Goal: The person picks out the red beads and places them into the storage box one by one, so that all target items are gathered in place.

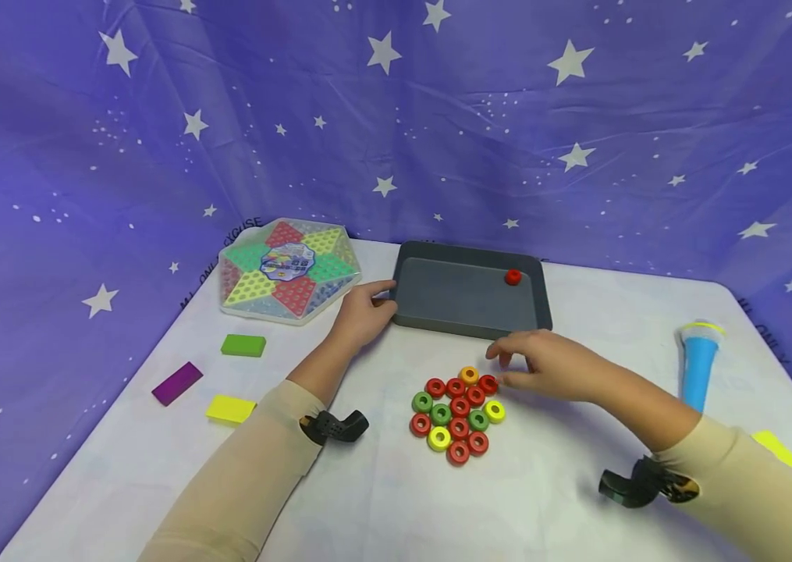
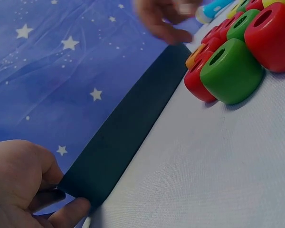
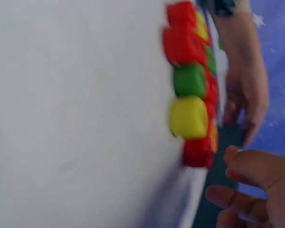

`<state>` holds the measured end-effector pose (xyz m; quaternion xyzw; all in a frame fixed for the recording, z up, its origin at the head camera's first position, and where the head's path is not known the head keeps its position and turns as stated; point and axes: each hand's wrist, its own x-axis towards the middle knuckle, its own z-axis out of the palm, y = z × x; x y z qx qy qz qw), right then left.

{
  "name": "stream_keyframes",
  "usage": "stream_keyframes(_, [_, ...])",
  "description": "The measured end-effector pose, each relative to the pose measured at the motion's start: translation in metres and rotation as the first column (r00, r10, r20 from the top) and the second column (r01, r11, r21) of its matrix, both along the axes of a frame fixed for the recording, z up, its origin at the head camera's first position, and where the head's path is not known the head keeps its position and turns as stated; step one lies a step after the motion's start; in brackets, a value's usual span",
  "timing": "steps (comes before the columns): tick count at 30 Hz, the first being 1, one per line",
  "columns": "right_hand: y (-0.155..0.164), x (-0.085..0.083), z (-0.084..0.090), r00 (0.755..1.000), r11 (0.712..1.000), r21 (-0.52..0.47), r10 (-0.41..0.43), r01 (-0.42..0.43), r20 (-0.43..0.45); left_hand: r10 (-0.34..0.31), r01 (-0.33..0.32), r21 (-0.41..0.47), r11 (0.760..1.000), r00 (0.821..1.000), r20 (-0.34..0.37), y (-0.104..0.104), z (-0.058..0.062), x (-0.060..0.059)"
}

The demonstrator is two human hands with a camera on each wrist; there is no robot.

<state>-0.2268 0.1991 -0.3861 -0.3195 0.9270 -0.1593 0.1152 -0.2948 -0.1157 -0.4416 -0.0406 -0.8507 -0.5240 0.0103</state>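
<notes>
Left hand (image 1: 364, 314) grips the stiff, light tray (image 1: 438, 300) by its left rim; right hand (image 1: 550, 364) hovers loose-fingered, holding nothing, over small, hard rings (image 1: 457, 412).

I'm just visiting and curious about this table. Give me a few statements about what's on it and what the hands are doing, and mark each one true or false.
1. The left hand holds the left edge of the dark grey tray. True.
2. The tray is full of rings. False: only one red ring lies in it, near its far right corner.
3. The right hand hovers at the far side of the cluster of rings on the table. True.
4. All the clustered rings are blue. False: they are red, green, yellow and orange.
5. The hexagonal game board lies right of the tray. False: it lies to its left.
</notes>
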Motion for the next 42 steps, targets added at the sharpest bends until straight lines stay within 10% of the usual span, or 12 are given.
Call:
stream_keyframes(9, [-0.01, 0.011, -0.02, 0.996, 0.998, 0.017, 0.061, -0.06, -0.066, -0.001, 0.0, 0.025, 1.0, 1.0, 0.021, -0.001, 0.0, 0.0])
stream_keyframes(16, [-0.002, 0.001, -0.001, 0.998, 1.0, -0.01, 0.017, -0.018, -0.055, -0.002, 0.001, 0.04, 0.999, 1.0, 0.023, 0.0, 0.002, -0.001])
stream_keyframes(29, [0.007, -0.1, 0.046, 0.983, 0.985, -0.11, -0.142, 0.129, -0.114, 0.019, -0.019, 0.024, 1.0, 1.0, 0.022, -0.003, -0.001, 0.0])
stream_keyframes(36, [0.0, -0.156, 0.021, 0.969, 0.977, -0.025, -0.215, 0.213, -0.122, 0.015, -0.015, 0.026, 1.0, 1.0, 0.015, -0.004, -0.005, 0.0])
stream_keyframes(42, [-0.002, -0.169, -0.004, 0.952, 0.957, 0.076, -0.266, 0.279, -0.15, 0.008, -0.008, 0.032, 0.999, 1.0, -0.002, -0.001, -0.002, 0.0])
